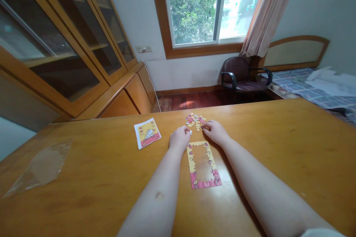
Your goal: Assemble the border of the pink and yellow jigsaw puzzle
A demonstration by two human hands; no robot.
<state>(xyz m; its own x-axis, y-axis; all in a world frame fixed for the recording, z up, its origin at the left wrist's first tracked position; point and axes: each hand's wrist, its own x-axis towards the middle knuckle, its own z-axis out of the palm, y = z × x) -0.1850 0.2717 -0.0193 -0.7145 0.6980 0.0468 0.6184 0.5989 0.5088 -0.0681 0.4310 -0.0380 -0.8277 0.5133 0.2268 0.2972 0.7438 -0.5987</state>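
My left hand [180, 138] is closed in a pinch, with a small whitish puzzle piece [190, 132] at its fingertips. Across from it, my right hand [216, 132] has its fingers drawn together on a puzzle piece [202, 127] at the right edge of the pile; the fingers partly hide it. The pile of loose pieces [194, 119], yellow, pink and white, lies just beyond both hands. Between my forearms sits a joined puzzle border [205, 184], yellow at the far end and pink at the near end, with bare wood inside it.
On the left of the wooden table [105, 177] lie a picture card [147, 133] and a clear plastic bag [41, 164]. Beyond the table's far edge stand a glass-fronted cabinet [116, 94], a dark armchair [236, 72] and a bed [314, 83].
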